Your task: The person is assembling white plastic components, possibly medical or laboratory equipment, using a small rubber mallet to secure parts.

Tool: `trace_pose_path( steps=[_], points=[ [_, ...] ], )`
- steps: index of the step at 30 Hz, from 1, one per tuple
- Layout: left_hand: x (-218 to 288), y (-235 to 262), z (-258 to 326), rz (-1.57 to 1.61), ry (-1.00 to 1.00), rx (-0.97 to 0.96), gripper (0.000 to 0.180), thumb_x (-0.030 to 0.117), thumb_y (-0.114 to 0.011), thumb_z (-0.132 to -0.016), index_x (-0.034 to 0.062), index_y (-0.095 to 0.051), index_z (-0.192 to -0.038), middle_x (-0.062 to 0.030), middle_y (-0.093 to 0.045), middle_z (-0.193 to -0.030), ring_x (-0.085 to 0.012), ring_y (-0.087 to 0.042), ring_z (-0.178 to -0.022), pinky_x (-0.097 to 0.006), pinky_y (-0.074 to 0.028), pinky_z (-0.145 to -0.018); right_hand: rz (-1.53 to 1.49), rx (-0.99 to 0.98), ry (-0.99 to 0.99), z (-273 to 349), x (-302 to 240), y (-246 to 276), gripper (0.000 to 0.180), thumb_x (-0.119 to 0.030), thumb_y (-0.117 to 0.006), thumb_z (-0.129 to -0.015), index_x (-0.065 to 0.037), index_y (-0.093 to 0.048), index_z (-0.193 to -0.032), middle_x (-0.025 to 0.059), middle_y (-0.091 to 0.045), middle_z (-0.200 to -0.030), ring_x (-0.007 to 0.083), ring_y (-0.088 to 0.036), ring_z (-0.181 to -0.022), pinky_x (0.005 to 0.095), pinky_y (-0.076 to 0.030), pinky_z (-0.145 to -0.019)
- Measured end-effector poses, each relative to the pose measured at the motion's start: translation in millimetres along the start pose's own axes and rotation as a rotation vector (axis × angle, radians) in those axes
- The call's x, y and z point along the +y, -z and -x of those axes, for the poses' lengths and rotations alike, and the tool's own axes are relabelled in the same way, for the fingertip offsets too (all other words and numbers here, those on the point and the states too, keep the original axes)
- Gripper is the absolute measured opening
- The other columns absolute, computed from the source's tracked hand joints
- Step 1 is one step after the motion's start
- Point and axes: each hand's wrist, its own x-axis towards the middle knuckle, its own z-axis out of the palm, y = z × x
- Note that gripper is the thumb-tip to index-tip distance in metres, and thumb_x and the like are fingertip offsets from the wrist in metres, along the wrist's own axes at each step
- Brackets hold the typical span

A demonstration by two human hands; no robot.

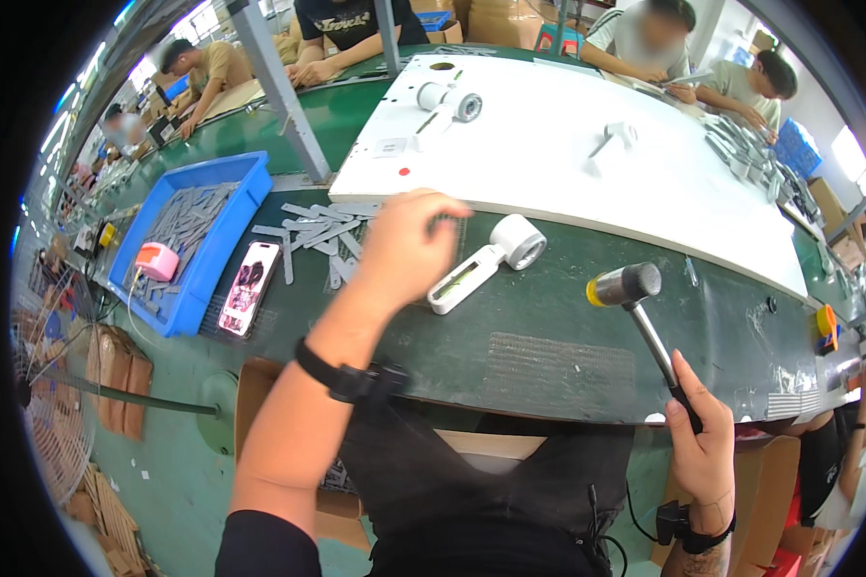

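In my right hand point(704, 433) is a mallet point(652, 338), gripped by its black handle. Its head, dark at one end and yellow at the other, is raised over the green tabletop. My left hand point(412, 248) hovers above the table with curled fingers; what they hold, if anything, is hidden. Just right of it lies a white handheld part point(491, 260) with a round barrel-like head and a long handle, whose slot is open. Behind and left of that hand, flat grey strips point(308, 231) are spread loosely.
A blue tray point(216, 264) of grey strips holds a pink device point(156, 261). Beside it lies a phone point(250, 287). Across the table, a white board point(539, 144) carries two similar white parts. A metal post point(281, 91) rises at the back left. Several people work opposite.
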Motion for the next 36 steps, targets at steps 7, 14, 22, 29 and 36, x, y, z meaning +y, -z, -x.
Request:
trace_pose_path(
  steps=[7,14,22,29,36],
  points=[
    [-57,62,30,-0.568,0.241,-0.256,0.021,0.018,-0.088,-0.090,0.0226,-0.089,-0.111,-0.0051,-0.072,-0.142,-0.0332,-0.052,-0.147,-0.056,-0.041,-0.121,-0.126,-0.011,-0.185,18,21,-22,0.054,0.002,-0.065,-0.107,-0.002,-0.063,-0.161,0.0185,-0.082,-0.114,0.0156,-0.069,-0.094,0.0302,-0.054,-0.095],
    [12,14,20,0.054,0.289,-0.154,0.033,0.012,-0.079,-0.104,0.0069,-0.081,-0.137,-0.0062,-0.079,-0.109,-0.0166,-0.072,-0.098,-0.035,-0.055,-0.088,-0.097,0.016,-0.198,31,29,-26,0.053,-0.003,-0.067,-0.107,-0.002,-0.064,-0.160,0.0256,-0.081,-0.120,0.0318,-0.079,-0.108,0.0358,-0.055,-0.106],
    [40,-38,47,-0.083,0.202,0.005,0.026,0.009,-0.069,-0.107,0.0060,-0.083,-0.127,-0.0096,-0.069,-0.098,-0.0327,-0.062,-0.102,-0.044,-0.052,-0.094,-0.091,0.042,-0.185,38,32,-23,0.052,-0.004,-0.068,-0.108,-0.005,-0.065,-0.160,0.0268,-0.081,-0.126,0.0358,-0.080,-0.120,0.0375,-0.055,-0.109],
    [40,-49,58,-0.053,0.251,0.088,0.025,0.010,-0.070,-0.107,0.0062,-0.083,-0.128,-0.0100,-0.067,-0.102,-0.0323,-0.061,-0.102,-0.044,-0.051,-0.094,-0.141,0.037,-0.207,37,37,-30,0.052,-0.002,-0.067,-0.108,-0.004,-0.064,-0.160,0.0262,-0.080,-0.134,0.0367,-0.077,-0.129,0.0378,-0.054,-0.113],
    [41,-53,62,-0.129,0.164,0.160,0.024,0.008,-0.073,-0.105,0.0055,-0.084,-0.127,-0.0101,-0.066,-0.100,-0.0321,-0.064,-0.104,-0.043,-0.054,-0.093,-0.161,0.028,-0.174,31,30,-32,0.051,-0.001,-0.066,-0.108,-0.003,-0.064,-0.159,0.0263,-0.079,-0.137,0.0363,-0.077,-0.130,0.0377,-0.053,-0.113]
  ],
)
